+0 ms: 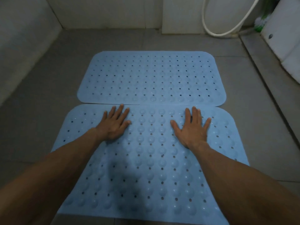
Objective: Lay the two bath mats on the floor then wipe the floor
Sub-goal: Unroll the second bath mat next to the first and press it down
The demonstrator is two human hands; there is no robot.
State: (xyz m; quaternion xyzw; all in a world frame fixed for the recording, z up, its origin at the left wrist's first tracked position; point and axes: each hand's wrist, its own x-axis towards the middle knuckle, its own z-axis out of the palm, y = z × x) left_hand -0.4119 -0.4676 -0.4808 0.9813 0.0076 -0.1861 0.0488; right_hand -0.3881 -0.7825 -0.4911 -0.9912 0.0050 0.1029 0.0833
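Two blue bath mats are seen lying flat on the grey tiled floor (48, 98). The near mat (151, 159) is used here as the landmark. The far mat (151, 77) is laid just beyond it, and the long edges of the two mats are seen touching, with a small overlap at the middle and the right part of the seam. Both mats are covered with round bumps and small holes. The left hand (113, 125) is pressed flat on the near mat, close to its far edge and toward its left side. Its grip is spread wide, with nothing held, and its fingertips (121, 106) are placed right at the seam. The right hand (191, 127) is pressed flat on the near mat too, close to the far edge and toward the right side. Its grip is also spread wide and nothing is pinched in it. The two hands are kept well apart from each other. Both bare forearms are stretched over the near mat. A white hose (227, 30) is seen hanging in a loop far beyond the near mat, to the right, by the wall. A green and white brush (260, 24) is seen near the hose, farther right.
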